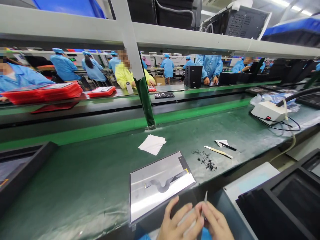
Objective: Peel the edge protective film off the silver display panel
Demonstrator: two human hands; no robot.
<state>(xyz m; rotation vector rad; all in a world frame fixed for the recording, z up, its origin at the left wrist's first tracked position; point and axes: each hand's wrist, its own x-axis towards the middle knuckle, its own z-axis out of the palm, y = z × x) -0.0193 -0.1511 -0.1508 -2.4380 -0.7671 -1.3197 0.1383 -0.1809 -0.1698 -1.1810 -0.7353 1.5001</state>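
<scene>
My right hand (216,221) is closed around slim metal tweezers (206,196), their pointed tip upward, just off the table's front edge. Fingers of my left hand (178,221) are curled and pinch at the same tool from the left; its forefinger stands apart. Something white shows between the left fingers, too hidden to name. Just beyond the hands a display panel (150,196) lies back side up, slightly tilted to my view. A grey flex cable (163,188) curves across its silvery back.
White wipes (152,144) lie behind the panel. To the right are black scraps (210,164), a pale stick-like tool (218,152) and a black pen-like tool (228,146). A white box with cables (270,111) stands farther right. Black trays (285,196) flank me. Co-workers sit across the line.
</scene>
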